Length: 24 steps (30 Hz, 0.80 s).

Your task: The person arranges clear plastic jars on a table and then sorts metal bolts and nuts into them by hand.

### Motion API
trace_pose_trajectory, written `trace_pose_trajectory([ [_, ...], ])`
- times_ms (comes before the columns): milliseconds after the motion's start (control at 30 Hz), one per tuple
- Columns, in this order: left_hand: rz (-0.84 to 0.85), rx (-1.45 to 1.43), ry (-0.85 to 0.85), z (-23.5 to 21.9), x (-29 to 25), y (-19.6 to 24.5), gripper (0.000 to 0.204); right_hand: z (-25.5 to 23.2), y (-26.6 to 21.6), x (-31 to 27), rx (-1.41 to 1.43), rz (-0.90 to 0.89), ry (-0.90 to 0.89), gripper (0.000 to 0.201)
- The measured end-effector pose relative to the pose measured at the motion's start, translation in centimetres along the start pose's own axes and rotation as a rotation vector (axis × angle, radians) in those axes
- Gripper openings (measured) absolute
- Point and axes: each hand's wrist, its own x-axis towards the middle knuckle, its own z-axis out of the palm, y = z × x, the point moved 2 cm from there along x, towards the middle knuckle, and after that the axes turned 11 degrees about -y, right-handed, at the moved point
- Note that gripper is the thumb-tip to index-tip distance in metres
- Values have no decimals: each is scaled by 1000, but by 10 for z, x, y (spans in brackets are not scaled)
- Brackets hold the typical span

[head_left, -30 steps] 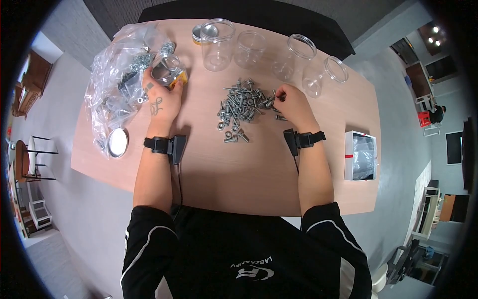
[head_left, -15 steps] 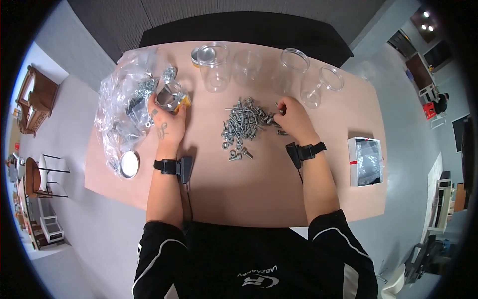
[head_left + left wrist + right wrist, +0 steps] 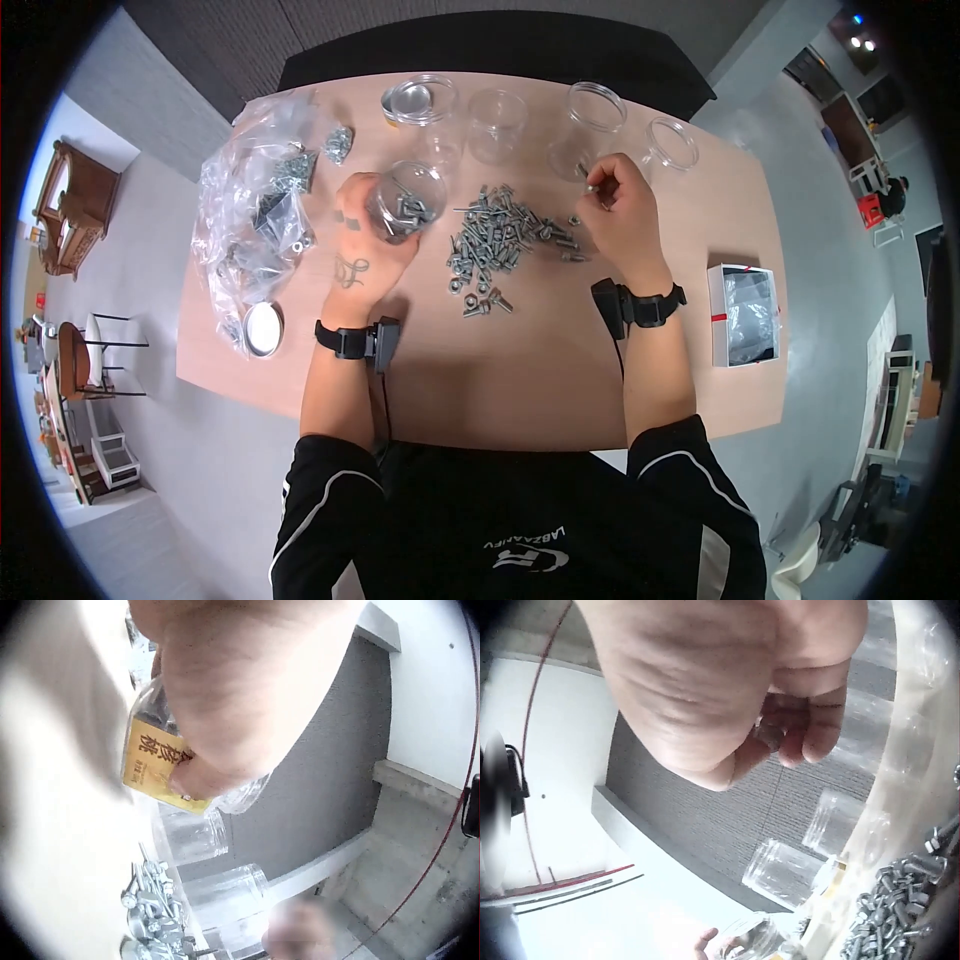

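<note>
My left hand (image 3: 370,235) grips a clear jar (image 3: 436,185) by its side, its mouth tilted up toward me and several bolts (image 3: 412,210) lying inside. A yellow label (image 3: 154,761) on this jar shows under my thumb in the left wrist view. To the right, my right hand (image 3: 628,215) pinches a small bolt (image 3: 592,187) between thumb and fingertips, raised off the table; it is mostly hidden by the fingers in the right wrist view. Between the hands lies a heap of bolts (image 3: 490,240), with nuts on some of them.
Clear jars (image 3: 497,125) stand along the table's back, and a round tin (image 3: 390,108) is behind the leftmost. Large plastic bags (image 3: 225,210) of hardware cover the left side, near a round lid (image 3: 263,330). A white box (image 3: 745,315) sits at the right edge.
My left hand has brought the jar from beside the plastic bags rightward to the heap. My right hand has moved from the heap's right edge up and to the right, carrying a bolt.
</note>
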Motion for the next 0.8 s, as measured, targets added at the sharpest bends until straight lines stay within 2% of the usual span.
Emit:
trace_pose_trajectory([
  [33,86,-2,-11,1,1,5,93,-1,-5,-1,26,-48,0,20],
  [200,135,-82,-45,7,3,29,91,2,-38,-7,125,-133,-32,21],
  [267,140,-108,-53,4,4,37,89,8,-47,-10,49,-217,-125,19],
  [500,166,-181,-94,0,3,51,87,44,-72,-21,108,-230,-303,18],
  [667,153,-234,-129,3,0,51,87,59,-63,-21,37,-280,-327,17],
  [733,138,-185,-202,2,-1,52,94,62,-60,-22,20,-294,-338,17],
  [800,129,-211,-187,2,0,51,94,64,-59,-22,77,-223,-312,17],
])
